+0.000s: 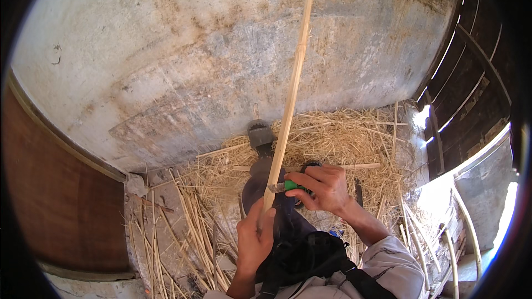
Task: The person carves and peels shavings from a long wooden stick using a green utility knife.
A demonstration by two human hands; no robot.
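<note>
A long pale strip of split bamboo (289, 105) rises from my lap and leans slightly right toward its far tip, in front of the wall. My left hand (254, 238) is closed around its near end, thumb along the side. In my right hand (324, 190) is a small green-handled knife (291, 185), the fingers wrapped over the handle. Its short grey blade meets the strip just above my left hand. The palm side of my right hand is hidden.
Pale shavings (338, 133) cover the floor by the stained wall (221, 61). Thin bamboo strips (194, 221) lie at my left, near a brown wooden panel (61, 188). Several poles (468, 227) lean at the right, below dark slatted boards (471, 72). My booted foot (260, 134) rests ahead.
</note>
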